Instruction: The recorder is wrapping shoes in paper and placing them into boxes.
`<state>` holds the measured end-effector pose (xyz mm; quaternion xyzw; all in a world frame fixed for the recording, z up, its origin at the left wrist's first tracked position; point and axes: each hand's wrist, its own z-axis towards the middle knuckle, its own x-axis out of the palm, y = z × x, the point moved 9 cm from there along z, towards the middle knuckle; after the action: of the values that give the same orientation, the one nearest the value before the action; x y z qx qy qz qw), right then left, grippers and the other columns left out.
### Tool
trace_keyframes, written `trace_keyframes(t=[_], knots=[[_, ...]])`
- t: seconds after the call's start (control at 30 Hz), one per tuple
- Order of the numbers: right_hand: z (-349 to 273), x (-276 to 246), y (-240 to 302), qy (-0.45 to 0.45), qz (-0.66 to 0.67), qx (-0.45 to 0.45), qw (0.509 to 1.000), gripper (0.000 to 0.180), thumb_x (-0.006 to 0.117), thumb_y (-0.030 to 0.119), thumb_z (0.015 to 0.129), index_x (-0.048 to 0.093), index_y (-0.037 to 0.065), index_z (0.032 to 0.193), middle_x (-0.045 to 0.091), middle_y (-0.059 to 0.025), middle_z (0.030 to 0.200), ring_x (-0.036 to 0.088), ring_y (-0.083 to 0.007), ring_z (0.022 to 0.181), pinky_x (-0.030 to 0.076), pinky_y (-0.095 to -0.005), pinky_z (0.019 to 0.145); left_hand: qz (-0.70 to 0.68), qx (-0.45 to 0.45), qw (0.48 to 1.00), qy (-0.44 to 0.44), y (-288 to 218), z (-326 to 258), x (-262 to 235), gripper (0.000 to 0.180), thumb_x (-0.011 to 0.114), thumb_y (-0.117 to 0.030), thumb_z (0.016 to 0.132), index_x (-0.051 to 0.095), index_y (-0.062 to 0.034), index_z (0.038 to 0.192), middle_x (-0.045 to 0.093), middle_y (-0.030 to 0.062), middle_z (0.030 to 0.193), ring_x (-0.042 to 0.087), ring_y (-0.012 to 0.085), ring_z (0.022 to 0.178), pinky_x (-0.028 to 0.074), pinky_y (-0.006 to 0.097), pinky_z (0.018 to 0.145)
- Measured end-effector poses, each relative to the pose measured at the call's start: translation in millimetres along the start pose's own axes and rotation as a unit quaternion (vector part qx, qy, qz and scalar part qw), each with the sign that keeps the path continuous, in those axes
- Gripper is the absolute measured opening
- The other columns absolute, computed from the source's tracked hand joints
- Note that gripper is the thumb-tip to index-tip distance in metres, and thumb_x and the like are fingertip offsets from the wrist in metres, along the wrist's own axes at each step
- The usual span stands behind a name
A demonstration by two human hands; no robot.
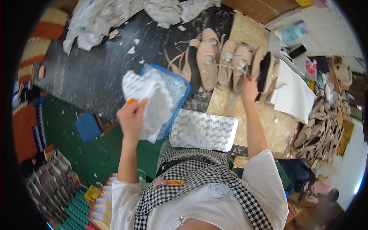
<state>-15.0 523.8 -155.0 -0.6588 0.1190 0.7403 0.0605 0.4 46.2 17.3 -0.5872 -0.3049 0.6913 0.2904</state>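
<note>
My left hand is closed on a sheet of white printed tissue paper, which hangs over a blue tray lined with clear plastic. Something small and orange shows at that hand's fingertips. My right hand reaches into a row of beige flat shoes and pinches the edge of a beige shoe; the fingertips are partly hidden. Beside it, a shoe with its black sole showing stands on its side. Another printed sheet lies flat at the table edge before me.
Crumpled white paper covers the far left of the dark table. A white paper stack lies right of the shoes. Many loose shoes are heaped farther right. A blue stool stands at left. Another person is at lower right.
</note>
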Motion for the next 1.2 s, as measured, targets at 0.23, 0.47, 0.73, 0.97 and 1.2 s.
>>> trace_keyframes(t=[0.23,0.47,0.73,0.97,1.2], knots=[[-30,-151,86,0.086,0.234,-0.066,0.966,0.033,0.055,0.008,0.088,0.063,0.012,0.120,0.069,-0.0139,0.095,0.067,-0.0320,0.074,0.054,-0.0381,0.065,0.131,0.047,0.990,0.032,10,8,28,0.028,0.066,-0.017,0.087,0.055,0.0015,0.069,0.049,0.0139,0.061,0.048,0.0294,0.051,0.037,0.037,0.048],[-92,-131,235,0.373,0.435,-0.122,0.810,0.034,0.052,0.010,0.092,0.059,0.008,0.126,0.066,-0.0145,0.115,0.065,-0.0198,0.101,0.050,-0.0307,0.087,0.156,0.099,0.982,0.047,-23,-28,22,0.013,0.066,-0.020,0.086,0.069,-0.0075,0.088,0.057,0.0103,0.069,0.059,0.0274,0.054,0.044,0.037,0.046],[-21,-134,498,0.113,0.803,-0.170,0.561,0.057,0.061,0.016,0.088,0.039,-0.001,0.138,0.053,-0.0206,0.132,0.054,-0.0243,0.118,0.046,-0.0342,0.095,0.111,0.019,0.953,-0.282,10,-23,-149,0.019,0.067,-0.006,0.087,0.065,0.0018,0.070,0.054,-0.0001,0.057,0.044,0.0079,0.049,0.035,0.027,0.046],[-67,-74,375,0.387,0.541,-0.193,0.722,0.024,0.069,0.021,0.080,0.071,0.004,0.097,0.071,-0.0101,0.088,0.064,-0.0142,0.076,0.049,-0.0306,0.066,-0.070,-0.062,0.978,-0.185,56,-18,-80,0.033,0.062,-0.006,0.091,0.046,0.0040,0.064,0.039,-0.0058,0.060,0.032,0.0030,0.059,0.024,0.024,0.050],[11,56,58,0.032,0.066,0.021,0.997,0.027,0.057,0.022,0.090,0.065,0.000,0.104,0.064,-0.0192,0.099,0.060,-0.0383,0.097,0.049,-0.0435,0.080,-0.010,0.007,1.000,0.002,25,-7,-4,0.030,0.068,-0.006,0.085,0.048,0.0038,0.065,0.032,0.0049,0.055,0.029,0.0126,0.053,0.024,0.030,0.049]])
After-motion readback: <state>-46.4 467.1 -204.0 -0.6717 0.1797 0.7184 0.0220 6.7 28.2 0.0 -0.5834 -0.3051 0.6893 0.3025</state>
